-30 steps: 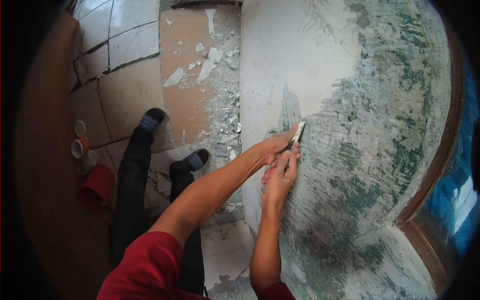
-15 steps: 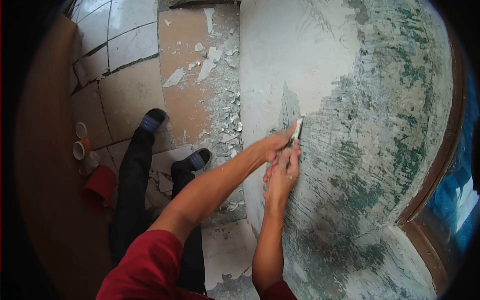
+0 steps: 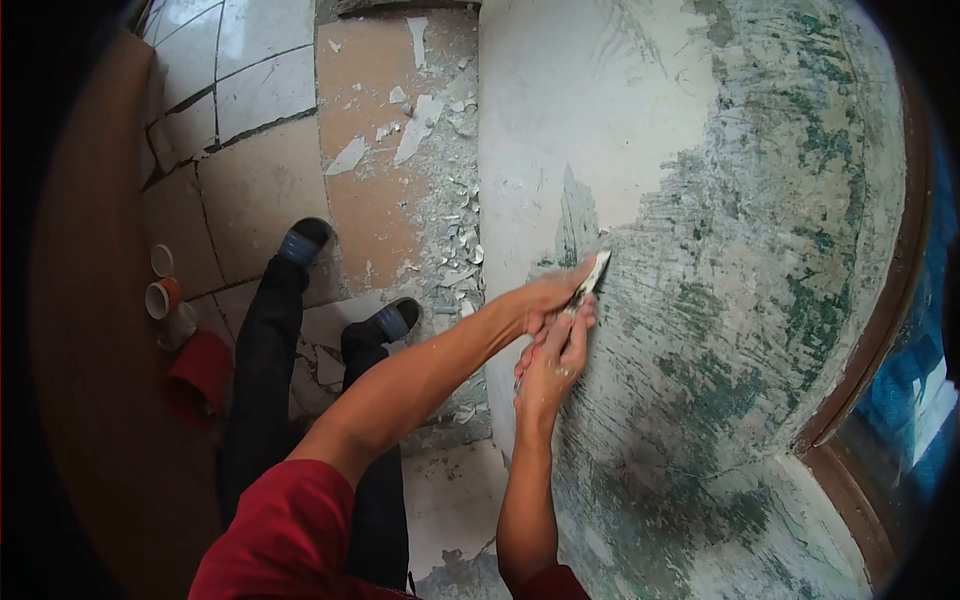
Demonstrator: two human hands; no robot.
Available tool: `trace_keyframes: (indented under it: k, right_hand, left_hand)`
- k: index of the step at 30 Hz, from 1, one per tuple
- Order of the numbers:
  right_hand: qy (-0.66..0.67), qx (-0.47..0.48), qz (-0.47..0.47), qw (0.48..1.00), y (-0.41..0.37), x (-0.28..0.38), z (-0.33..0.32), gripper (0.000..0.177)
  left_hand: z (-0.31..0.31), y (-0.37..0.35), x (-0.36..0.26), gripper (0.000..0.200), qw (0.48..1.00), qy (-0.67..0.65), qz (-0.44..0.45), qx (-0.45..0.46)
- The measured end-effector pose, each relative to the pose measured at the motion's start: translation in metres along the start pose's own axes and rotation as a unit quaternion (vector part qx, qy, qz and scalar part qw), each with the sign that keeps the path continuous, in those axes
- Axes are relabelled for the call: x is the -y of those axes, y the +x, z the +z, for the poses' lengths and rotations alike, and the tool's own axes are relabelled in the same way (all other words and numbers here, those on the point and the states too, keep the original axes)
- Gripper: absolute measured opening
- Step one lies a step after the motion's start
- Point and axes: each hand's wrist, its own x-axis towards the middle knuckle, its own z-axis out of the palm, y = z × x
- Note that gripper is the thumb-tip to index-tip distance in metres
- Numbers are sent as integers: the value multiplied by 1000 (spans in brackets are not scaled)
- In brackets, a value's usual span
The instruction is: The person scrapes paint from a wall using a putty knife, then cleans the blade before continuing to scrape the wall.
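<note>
Your 2 hands are closed around 1 scraper [image 3: 597, 274]: your left hand [image 3: 553, 297], slightly blurred, grasps it near the blade, and your right hand [image 3: 552, 365] clasps it lower down. The scraper is at the patchy wall [image 3: 700, 300], its tip pointing up the wall; whether it touches, you cannot tell. Your 2 sandals [image 3: 304, 241] are on the floor [image 3: 255, 195], near 1 red bucket [image 3: 197, 375], 1 orange tub [image 3: 162, 298], 1 clear container [image 3: 178, 326] and 1 white disc [image 3: 161, 261].
</note>
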Motion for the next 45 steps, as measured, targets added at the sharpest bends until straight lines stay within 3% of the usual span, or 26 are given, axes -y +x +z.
trace_keyframes:
  k: [6, 10, 17, 18, 25, 30, 42, 45]
  right_hand:
    - [25, 39, 11, 999, 27, 14, 15, 45]
    - [12, -5, 18, 1000, -6, 10, 8, 46]
    - [24, 21, 23, 999, 18, 11, 18, 46]
    - [22, 8, 18, 1000, 14, 17, 18, 45]
    - [45, 32, 36, 998, 30, 24, 24, 46]
    - [27, 6, 25, 999, 8, 19, 12, 45]
    - [-12, 34, -8, 999, 28, 23, 15, 42]
    - [17, 25, 22, 999, 32, 10, 22, 42]
  left_hand:
    - [-9, 16, -31, 54, 1000, -11, 9, -21]
    - [-1, -2, -3, 55, 999, 47, 9, -4]
    - [-11, 12, -28, 50, 999, 22, -29, -25]
    - [-7, 11, -23, 51, 1000, 6, 16, -15]
    - [-10, 12, -44, 51, 999, 10, -8, -32]
    - [-3, 8, -18, 51, 1000, 2, 2, -25]
    - [-14, 24, -29, 57, 1000, 4, 17, 2]
    - [-17, 21, -35, 58, 1000, 20, -8, -22]
